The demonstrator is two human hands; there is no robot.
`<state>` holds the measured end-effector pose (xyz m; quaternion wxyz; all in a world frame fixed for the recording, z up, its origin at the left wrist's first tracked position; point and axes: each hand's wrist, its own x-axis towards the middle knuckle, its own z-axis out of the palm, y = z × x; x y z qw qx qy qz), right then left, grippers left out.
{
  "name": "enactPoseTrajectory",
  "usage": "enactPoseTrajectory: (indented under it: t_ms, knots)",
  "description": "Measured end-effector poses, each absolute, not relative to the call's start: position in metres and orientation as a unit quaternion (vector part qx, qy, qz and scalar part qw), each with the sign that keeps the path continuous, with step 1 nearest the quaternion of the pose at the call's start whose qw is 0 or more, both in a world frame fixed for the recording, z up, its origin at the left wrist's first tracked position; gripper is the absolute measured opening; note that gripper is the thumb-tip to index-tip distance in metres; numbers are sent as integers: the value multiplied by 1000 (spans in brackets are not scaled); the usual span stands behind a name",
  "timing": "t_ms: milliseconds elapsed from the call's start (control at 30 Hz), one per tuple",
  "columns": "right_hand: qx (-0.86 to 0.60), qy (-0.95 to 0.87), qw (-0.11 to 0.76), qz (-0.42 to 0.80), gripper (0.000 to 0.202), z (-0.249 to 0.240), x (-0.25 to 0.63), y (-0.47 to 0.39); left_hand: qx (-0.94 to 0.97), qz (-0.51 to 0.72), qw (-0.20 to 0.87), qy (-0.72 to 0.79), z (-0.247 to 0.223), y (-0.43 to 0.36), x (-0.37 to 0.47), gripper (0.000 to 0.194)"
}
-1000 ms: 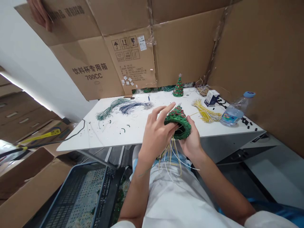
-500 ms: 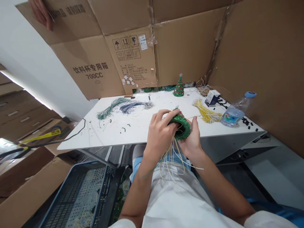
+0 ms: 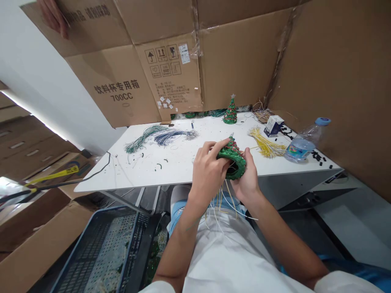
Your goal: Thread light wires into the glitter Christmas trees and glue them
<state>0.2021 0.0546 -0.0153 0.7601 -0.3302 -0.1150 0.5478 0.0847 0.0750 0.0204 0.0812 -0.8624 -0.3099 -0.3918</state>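
Observation:
Both hands hold a small green Christmas tree above the table's front edge, tilted so its hollow base faces me. My left hand grips its left side, with fingertips at the base opening. Around the right side are the fingers of my right hand, the thumb pointing up. White and yellow wires hang from the opening over my lap. A similar tree stands upright at the back of the white table.
Green wires, blue wires and yellow wires lie on the table. A small box and bottle stand right. Cardboard walls the back. A blue crate sits lower left; another person's hand shows upper left.
The held tree has tipped slightly, showing more of its red-dotted side and tip. My left fingers have shifted a little, and the hanging wires have swung slightly.

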Motion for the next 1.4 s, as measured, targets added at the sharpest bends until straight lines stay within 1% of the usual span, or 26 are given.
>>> enactPoseTrajectory:
  t_ms: [300, 433, 600, 767, 1033, 1200, 1400]
  knots:
    - [-311, -71, 745, 586, 37, -23, 204, 62, -875, -362, 111, -302, 23, 74, 84, 19]
    - [-319, -87, 753, 568, 36, -25, 202, 63, -874, -368, 74, -310, 24, 74, 82, 18]
    - [-319, -134, 771, 535, 42, -22, 200, 62, -853, -412, 8, -319, 21, 73, 85, 20]
    - [-307, -139, 767, 546, 46, -19, 202, 61, -849, -422, 11, -316, 21, 71, 89, 21]
    - [-274, -131, 752, 585, 36, -16, 204, 65, -882, -357, 72, -298, 22, 75, 81, 19]
    - [-283, -122, 757, 577, 18, -18, 209, 70, -881, -369, 74, -287, 18, 78, 79, 19]
    - [-279, -99, 752, 589, 12, -12, 213, 69, -882, -390, 79, -252, 18, 79, 82, 29]
